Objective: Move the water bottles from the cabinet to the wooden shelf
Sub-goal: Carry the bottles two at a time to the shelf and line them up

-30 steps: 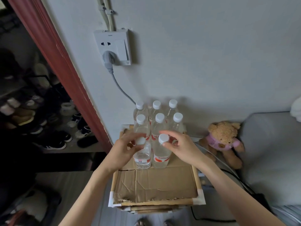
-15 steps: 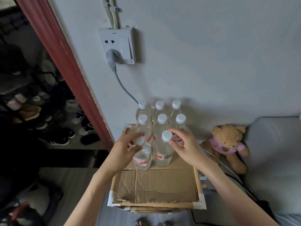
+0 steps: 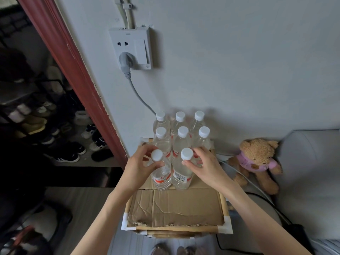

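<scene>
Eight water bottles stand upright on the cardboard-lined wooden shelf (image 3: 176, 205): two back rows of three against the wall at 12 o'clock, then a front pair. Front-left bottle (image 3: 161, 173) and front-right bottle (image 3: 181, 173) stand side by side, touching or nearly so, each with a white cap and red label.

Step in hand, as judged: seating the front pair in line with the rows behind. To do it well: keep each bottle vertical, press the base flat on the cardboard before letting go, and avoid nudging the middle row, since these tall narrow bottles look likely to topple in a chain. Release one hand at a time.

Left hand (image 3: 139, 168) comes in from 7 o'clock, forearm angled up; its grip is closed round the neck of the front-left bottle, thumb and fingers wrapping just under the cap. Right hand (image 3: 204, 166) comes in from 5 o'clock, wrist slightly bent; its grip holds the front-right bottle at the shoulder, thumb in front, fingers curled behind.

Bare cardboard lies at 6 o'clock of the pair. A teddy bear (image 3: 257, 161) sits at 3 o'clock, apart from the shelf
</scene>
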`<state>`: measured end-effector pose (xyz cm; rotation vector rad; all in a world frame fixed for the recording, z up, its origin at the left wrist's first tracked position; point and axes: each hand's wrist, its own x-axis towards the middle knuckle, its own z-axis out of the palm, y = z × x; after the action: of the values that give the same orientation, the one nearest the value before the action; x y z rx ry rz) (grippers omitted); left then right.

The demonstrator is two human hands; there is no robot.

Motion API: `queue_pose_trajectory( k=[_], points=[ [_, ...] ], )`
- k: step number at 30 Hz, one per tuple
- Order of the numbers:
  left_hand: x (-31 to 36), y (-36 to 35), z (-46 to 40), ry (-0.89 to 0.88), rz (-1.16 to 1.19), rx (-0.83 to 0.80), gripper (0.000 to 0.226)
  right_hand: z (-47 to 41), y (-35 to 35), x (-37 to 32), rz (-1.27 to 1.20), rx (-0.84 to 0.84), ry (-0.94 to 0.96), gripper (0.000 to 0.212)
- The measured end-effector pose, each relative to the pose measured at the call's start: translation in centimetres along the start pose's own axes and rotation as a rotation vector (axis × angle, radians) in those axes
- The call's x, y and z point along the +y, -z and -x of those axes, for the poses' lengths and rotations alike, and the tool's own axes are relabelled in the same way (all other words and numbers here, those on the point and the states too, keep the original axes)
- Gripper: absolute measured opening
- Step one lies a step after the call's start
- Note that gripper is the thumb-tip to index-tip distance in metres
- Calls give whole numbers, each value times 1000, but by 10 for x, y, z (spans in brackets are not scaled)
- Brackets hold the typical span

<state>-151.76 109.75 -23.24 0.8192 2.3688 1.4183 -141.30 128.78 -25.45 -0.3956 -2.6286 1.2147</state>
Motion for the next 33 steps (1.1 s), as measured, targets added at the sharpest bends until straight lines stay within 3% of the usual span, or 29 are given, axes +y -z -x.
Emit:
queue_pose_trajectory(
  k=[5, 8, 10, 14, 17, 19, 21, 24, 28, 33],
  points=[
    [1, 1, -2, -9, 18, -10, 36, -1, -9, -7, 216, 185, -38, 47],
    [-2, 1, -2, -10, 51, -34, 37, -3, -14, -9, 227, 228, -37, 49],
    [-8, -1, 1, 1, 105, -48, 43, -1, -18, -1, 151, 173, -48, 55],
    [-25, -9, 11, 41, 184, -14, 77, 15, -25, 21, -117, 45, -105, 72],
    [-46, -22, 20, 121, 150, 40, 101, 24, -36, 36, -265, -57, -239, 79],
    [-62, -32, 28, 220, 191, 46, 106, 27, -46, 45, -284, -119, -336, 76],
    [-74, -44, 34, 294, 201, 12, 102, 27, -57, 51, -278, -151, -405, 73],
    [-81, -59, 37, 355, 183, -2, 77, 25, -69, 53, -285, -161, -466, 65],
    [-80, -61, 29, 353, 163, 4, 51, 22, -76, 54, -301, -81, -492, 59],
    [-78, -58, 20, 332, 108, -45, 44, 22, -77, 48, -313, -6, -472, 65]
  ],
)
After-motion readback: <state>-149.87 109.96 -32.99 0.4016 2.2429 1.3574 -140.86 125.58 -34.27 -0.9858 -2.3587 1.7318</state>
